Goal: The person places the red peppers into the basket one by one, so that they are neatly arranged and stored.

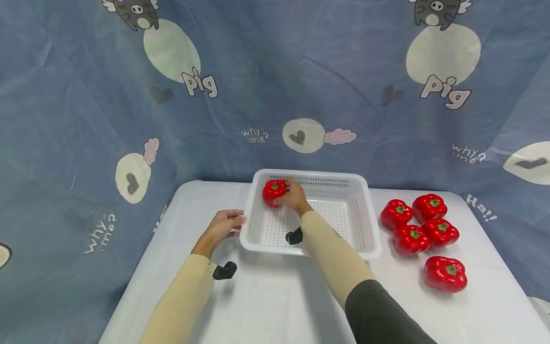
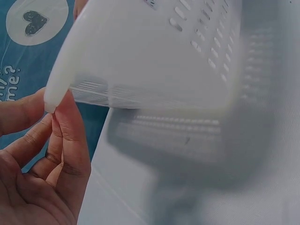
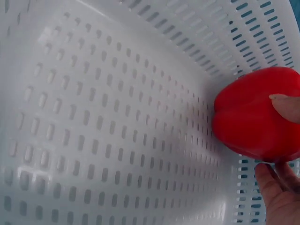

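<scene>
A white perforated plastic basket (image 1: 318, 210) stands at the far middle of the table. In its far left corner my right hand (image 1: 295, 196) grips a red bell pepper (image 1: 273, 192). The right wrist view shows the thumb on the side of this pepper (image 3: 255, 115), which is close to the slotted wall. My left hand (image 1: 223, 225) is at the basket's left side. Its thumb and fingers pinch the rim (image 2: 60, 77) in the left wrist view.
On the white table (image 1: 266, 296), right of the basket, several red bell peppers (image 1: 411, 239) sit in a cluster. One more pepper (image 1: 445, 274) lies nearer the front. A blue printed cloth (image 1: 240, 95) hangs behind the table.
</scene>
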The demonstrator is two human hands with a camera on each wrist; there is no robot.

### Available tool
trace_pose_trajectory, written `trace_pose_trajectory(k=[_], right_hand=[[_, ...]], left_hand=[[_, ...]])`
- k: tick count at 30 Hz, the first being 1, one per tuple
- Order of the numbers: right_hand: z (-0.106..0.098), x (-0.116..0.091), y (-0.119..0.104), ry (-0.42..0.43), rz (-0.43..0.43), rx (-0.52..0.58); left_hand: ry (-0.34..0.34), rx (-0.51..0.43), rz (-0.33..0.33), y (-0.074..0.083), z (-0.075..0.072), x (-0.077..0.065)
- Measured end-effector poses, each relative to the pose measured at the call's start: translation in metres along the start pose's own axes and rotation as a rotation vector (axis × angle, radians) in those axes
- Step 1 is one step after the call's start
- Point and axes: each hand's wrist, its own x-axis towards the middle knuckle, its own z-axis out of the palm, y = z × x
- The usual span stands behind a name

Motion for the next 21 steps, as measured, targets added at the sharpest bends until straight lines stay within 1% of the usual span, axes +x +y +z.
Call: trace_pose_trajectory(k=[4,6,9,12,18,21], right_hand=[[-0.003,-0.001,0.0,-0.004,0.004,0.01],[-0.005,-0.002,0.0,-0.015,-0.005,-0.005],[-0.01,-0.003,0.003,-0.032,-0.021,-0.057],[-0.016,-0.006,0.006,-0.052,-0.02,-0.073],[-0.033,-0.012,0.009,-0.089,0.01,-0.033],[-0.043,-0.017,0.009,-0.101,0.026,-0.003]], left_hand=[[0.002,0.017,0.009,0.002,0.002,0.0],[0.009,0.023,0.005,0.003,0.003,0.001],[0.006,0.02,-0.001,0.003,0.005,0.001],[0.002,0.018,-0.01,0.002,0.007,0.002],[-0.004,0.013,0.027,0.0,0.005,-0.002],[-0.006,0.015,0.03,0.001,0.002,-0.002]])
